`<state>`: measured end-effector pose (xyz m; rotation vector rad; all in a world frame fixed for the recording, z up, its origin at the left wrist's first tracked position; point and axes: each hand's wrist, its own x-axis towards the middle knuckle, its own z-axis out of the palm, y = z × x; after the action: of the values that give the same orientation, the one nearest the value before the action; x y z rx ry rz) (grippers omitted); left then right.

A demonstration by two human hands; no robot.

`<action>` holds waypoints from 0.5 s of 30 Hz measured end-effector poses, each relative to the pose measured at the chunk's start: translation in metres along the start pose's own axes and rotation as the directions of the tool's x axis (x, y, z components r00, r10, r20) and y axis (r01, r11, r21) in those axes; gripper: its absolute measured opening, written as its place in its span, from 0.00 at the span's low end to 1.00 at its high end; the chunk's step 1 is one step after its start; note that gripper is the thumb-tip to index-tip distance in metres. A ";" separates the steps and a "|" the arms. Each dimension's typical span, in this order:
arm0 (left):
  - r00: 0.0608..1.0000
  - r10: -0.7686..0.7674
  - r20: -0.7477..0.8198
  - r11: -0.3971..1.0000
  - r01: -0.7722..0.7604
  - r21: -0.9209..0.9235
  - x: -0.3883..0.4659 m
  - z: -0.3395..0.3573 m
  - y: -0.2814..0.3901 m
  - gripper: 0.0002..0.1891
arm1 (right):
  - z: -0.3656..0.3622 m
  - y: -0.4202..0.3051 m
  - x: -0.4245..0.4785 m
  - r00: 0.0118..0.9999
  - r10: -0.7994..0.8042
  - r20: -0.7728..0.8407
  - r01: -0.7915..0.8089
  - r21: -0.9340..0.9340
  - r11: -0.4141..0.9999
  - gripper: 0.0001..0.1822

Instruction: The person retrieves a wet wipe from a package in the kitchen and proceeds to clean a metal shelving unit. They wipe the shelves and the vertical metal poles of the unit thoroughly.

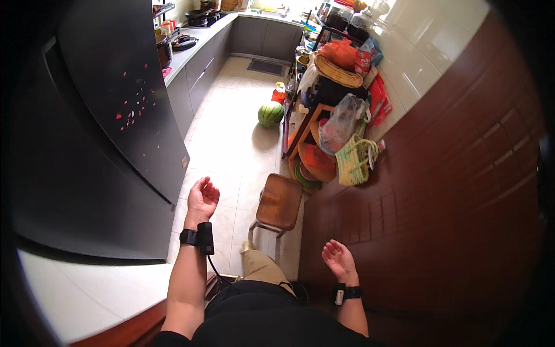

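Note:
My left hand (pixel 204 198) is raised palm up in front of me, fingers loosely curled and holding nothing. Nearest to it is the dark refrigerator (pixel 104 143) on the left. On the other side, my right hand (pixel 340 258) is also bare, its palm turned up and fingers slightly bent, beside the reddish-brown wooden door (pixel 416 217). Both wrists carry black straps with small devices. Ahead of me, between and beyond the hands, stands a stool with a brown wooden seat (pixel 279 201). Farther off, a striped watermelon (pixel 271 114) lies on the tiled floor (pixel 221 152).
A crowded shelf rack (pixel 303 121) lines the right wall, with plastic bags and a yellow-green woven basket (pixel 353 162) at its near end. An orange-red bottle (pixel 279 93) stands behind the watermelon. Grey cabinets (pixel 201 82) run along the left and back, with pans (pixel 185 42) on the counter.

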<state>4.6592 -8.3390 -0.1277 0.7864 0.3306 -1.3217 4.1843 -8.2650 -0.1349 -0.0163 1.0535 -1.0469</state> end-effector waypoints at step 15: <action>0.960 0.206 -0.190 0.979 -0.203 0.038 0.228 0.041 0.237 0.12 | 0.331 -0.090 0.357 0.975 -0.062 0.215 0.032 0.138 0.990 0.08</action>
<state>4.9309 -8.5244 -0.1662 0.9414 0.3811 -1.0580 4.3886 -8.7153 -0.1633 -0.0470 0.7851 -1.1299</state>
